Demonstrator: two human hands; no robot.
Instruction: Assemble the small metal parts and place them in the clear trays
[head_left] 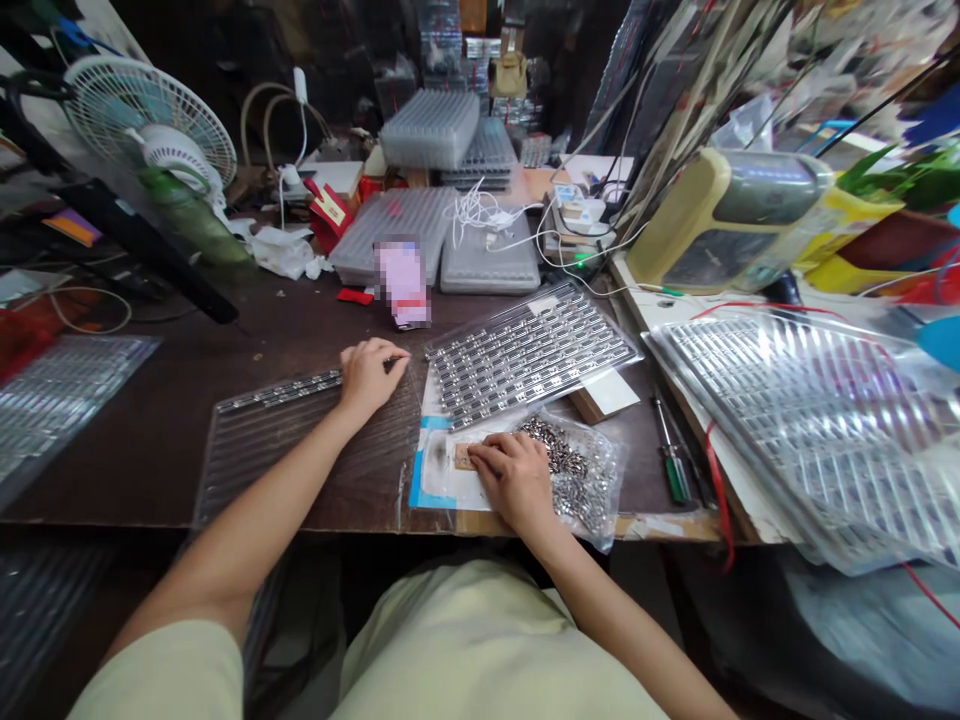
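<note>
My left hand (369, 378) is closed in a pinch over the far right corner of a clear ribbed plastic tray (300, 440). Whatever its fingertips hold there is too small to name. Dark and silver metal pieces (300, 386) line the tray's far row. Fingers pressed together, my right hand (519, 478) rests its tips at a small tan block (463, 456) on a white sheet with blue edges (435, 492); I cannot make out anything in them. Beside it lies an open clear bag of small metal parts (581, 475). Behind, a second tray (532, 350) holds many rows of metal pieces, tilted on a white-topped block (611, 393).
A green-handled screwdriver (675, 475) lies to the right, near stacked filled trays (817, 420). At the back are a blurred pink object (403, 280), closed plastic cases (491, 255) and white cables (484, 210). A fan (154, 125) stands at the left.
</note>
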